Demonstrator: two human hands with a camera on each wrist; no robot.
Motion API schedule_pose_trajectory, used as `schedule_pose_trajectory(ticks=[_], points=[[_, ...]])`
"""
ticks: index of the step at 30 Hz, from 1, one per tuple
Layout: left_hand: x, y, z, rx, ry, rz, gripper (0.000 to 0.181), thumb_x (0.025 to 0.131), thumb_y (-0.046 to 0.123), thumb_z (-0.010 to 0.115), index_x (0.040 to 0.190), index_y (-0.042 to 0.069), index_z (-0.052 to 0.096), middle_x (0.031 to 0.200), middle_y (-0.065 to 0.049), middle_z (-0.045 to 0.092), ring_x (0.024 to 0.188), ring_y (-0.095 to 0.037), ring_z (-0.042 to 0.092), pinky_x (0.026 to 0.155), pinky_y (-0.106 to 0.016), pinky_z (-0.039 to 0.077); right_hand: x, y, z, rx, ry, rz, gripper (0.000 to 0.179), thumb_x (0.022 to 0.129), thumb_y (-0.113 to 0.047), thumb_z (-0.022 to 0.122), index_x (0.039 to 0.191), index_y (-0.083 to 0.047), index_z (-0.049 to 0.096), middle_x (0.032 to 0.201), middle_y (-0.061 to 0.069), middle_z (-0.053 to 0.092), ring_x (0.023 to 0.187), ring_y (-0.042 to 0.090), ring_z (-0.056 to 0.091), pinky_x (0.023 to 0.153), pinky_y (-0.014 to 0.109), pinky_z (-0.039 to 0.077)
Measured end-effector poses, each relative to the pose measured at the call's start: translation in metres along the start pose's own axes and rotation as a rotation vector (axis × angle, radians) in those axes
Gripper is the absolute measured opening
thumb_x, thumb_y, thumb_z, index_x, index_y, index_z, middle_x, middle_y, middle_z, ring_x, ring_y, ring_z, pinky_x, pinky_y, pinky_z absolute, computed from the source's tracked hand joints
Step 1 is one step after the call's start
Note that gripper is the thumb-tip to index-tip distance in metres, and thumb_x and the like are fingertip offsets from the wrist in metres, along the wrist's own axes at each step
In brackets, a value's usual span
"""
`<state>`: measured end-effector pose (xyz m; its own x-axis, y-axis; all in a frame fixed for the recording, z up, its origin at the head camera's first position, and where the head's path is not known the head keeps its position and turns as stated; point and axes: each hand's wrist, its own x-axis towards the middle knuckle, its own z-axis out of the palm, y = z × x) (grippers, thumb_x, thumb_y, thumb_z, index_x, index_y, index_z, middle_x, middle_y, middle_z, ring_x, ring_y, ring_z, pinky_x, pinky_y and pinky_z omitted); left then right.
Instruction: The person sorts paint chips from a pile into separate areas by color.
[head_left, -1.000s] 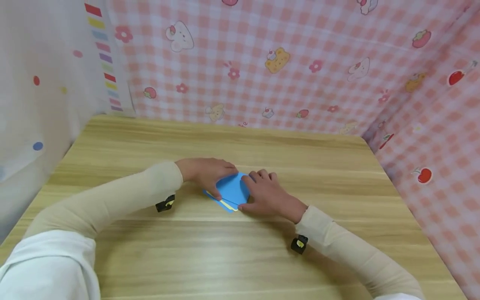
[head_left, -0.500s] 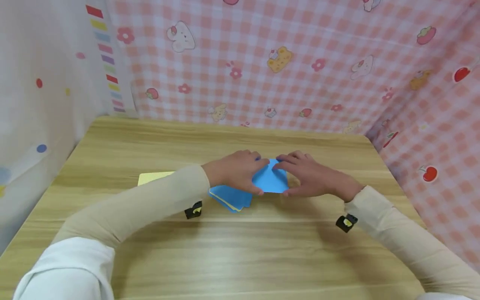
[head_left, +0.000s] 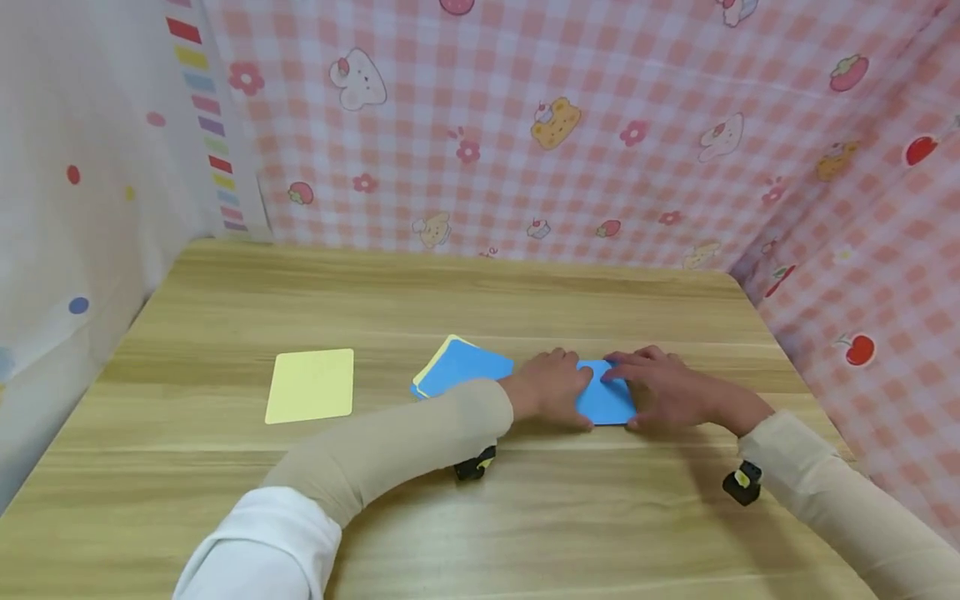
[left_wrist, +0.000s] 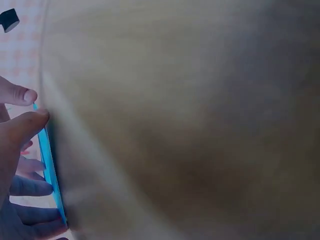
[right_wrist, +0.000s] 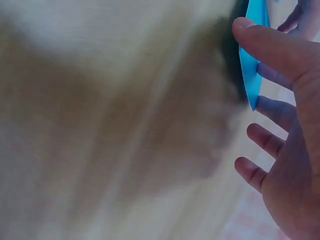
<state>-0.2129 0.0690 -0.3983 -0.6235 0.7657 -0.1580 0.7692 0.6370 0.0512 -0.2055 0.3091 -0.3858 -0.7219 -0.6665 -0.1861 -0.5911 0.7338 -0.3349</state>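
A blue square card (head_left: 604, 398) is held between my two hands, low over the right half of the table. My left hand (head_left: 551, 388) pinches its left side, thumb at the near corner and fingers at the far edge. At the opposite side, my right hand (head_left: 671, 390) pinches it in the same manner. Both wrist views catch the card nearly edge-on: a thin blue card (left_wrist: 47, 155) by the left thumb, and a slightly bowed blue card (right_wrist: 252, 65) under the right thumb. Left of the hands lies a fanned pile of blue and yellow cards (head_left: 461, 365), partly covered by the left forearm.
A single yellow square card (head_left: 311, 386) lies flat on the left part of the wooden table (head_left: 420, 292). Checked cloth (head_left: 495, 108) hangs behind the table and along its right side. White cloth (head_left: 97, 233) hangs at the left.
Both hands have carried the blue card from over the pile to the right, then nearer the table's front. The pile and the yellow card at the left have come into view.
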Motion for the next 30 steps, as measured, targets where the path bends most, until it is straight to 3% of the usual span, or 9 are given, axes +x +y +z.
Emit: schedule_pose_trajectory(ticks=[5, 9, 13, 17, 20, 23, 26, 30], points=[[-0.002, -0.003, 0.002, 0.044, 0.003, 0.021, 0.076, 0.091, 0.070, 0.056, 0.138, 0.010, 0.058, 0.130, -0.009, 0.060, 0.119, -0.024, 0.055, 0.104, -0.036, 0.045, 0.003, 0.001, 0.005, -0.067, 0.021, -0.037, 0.059, 0.082, -0.027, 0.085, 0.135, -0.016, 0.061, 0.156, 0.019, 0.041, 0.133, 0.046, 0.036, 0.095, 0.075, 0.031], [-0.015, -0.022, -0.020, 0.030, 0.004, 0.047, 0.077, 0.093, 0.069, 0.056, 0.140, 0.008, 0.056, 0.134, -0.009, 0.060, 0.124, -0.025, 0.055, 0.108, -0.037, 0.042, 0.012, -0.013, -0.009, -0.123, 0.075, -0.034, 0.060, 0.083, -0.031, 0.084, 0.134, -0.012, 0.061, 0.155, 0.019, 0.042, 0.134, 0.044, 0.035, 0.095, 0.069, 0.031], [-0.045, -0.059, -0.052, -0.074, 0.014, 0.067, 0.077, 0.095, 0.061, 0.060, 0.145, 0.003, 0.051, 0.144, -0.012, 0.055, 0.133, -0.028, 0.051, 0.113, -0.037, 0.037, 0.028, -0.044, -0.026, -0.239, 0.235, -0.037, 0.047, 0.087, -0.025, 0.081, 0.126, -0.008, 0.063, 0.146, 0.019, 0.051, 0.129, 0.042, 0.042, 0.092, 0.066, 0.035], [-0.091, -0.098, -0.064, -0.164, 0.037, 0.047, 0.077, 0.095, 0.052, 0.066, 0.147, -0.001, 0.047, 0.149, -0.016, 0.050, 0.139, -0.031, 0.046, 0.116, -0.040, 0.034, 0.049, -0.082, -0.023, -0.315, 0.341, -0.060, 0.038, 0.089, -0.024, 0.078, 0.121, -0.007, 0.065, 0.136, 0.018, 0.059, 0.121, 0.040, 0.049, 0.090, 0.065, 0.038], [-0.119, -0.121, -0.057, -0.200, 0.063, 0.056, 0.079, 0.092, 0.047, 0.072, 0.144, -0.006, 0.048, 0.147, -0.020, 0.051, 0.138, -0.035, 0.046, 0.116, -0.043, 0.034, 0.065, -0.106, -0.011, -0.296, 0.328, -0.051, 0.042, 0.091, -0.031, 0.077, 0.123, -0.008, 0.065, 0.135, 0.014, 0.061, 0.121, 0.038, 0.050, 0.093, 0.064, 0.037], [-0.138, -0.136, -0.044, -0.223, 0.055, 0.066, 0.083, 0.089, 0.045, 0.076, 0.144, -0.009, 0.046, 0.147, -0.023, 0.050, 0.139, -0.037, 0.045, 0.117, -0.045, 0.033, 0.083, -0.123, 0.003, -0.276, 0.287, -0.026, 0.049, 0.090, -0.042, 0.076, 0.125, -0.009, 0.064, 0.135, 0.011, 0.061, 0.123, 0.035, 0.050, 0.095, 0.061, 0.037], [-0.145, -0.144, -0.029, -0.247, 0.038, 0.074, 0.089, 0.086, 0.045, 0.080, 0.146, -0.010, 0.043, 0.150, -0.024, 0.046, 0.141, -0.038, 0.041, 0.118, -0.047, 0.031, 0.100, -0.134, 0.017, -0.265, 0.216, 0.006, 0.063, 0.087, -0.055, 0.074, 0.129, -0.010, 0.060, 0.138, 0.011, 0.059, 0.126, 0.035, 0.047, 0.096, 0.060, 0.036], [-0.143, -0.149, -0.008, -0.271, 0.008, 0.077, 0.096, 0.084, 0.049, 0.080, 0.150, -0.008, 0.039, 0.156, -0.022, 0.040, 0.146, -0.036, 0.035, 0.120, -0.045, 0.028, 0.115, -0.141, 0.030, -0.242, 0.101, 0.044, 0.079, 0.085, -0.066, 0.070, 0.138, -0.011, 0.051, 0.145, 0.014, 0.050, 0.133, 0.036, 0.041, 0.098, 0.060, 0.034]])
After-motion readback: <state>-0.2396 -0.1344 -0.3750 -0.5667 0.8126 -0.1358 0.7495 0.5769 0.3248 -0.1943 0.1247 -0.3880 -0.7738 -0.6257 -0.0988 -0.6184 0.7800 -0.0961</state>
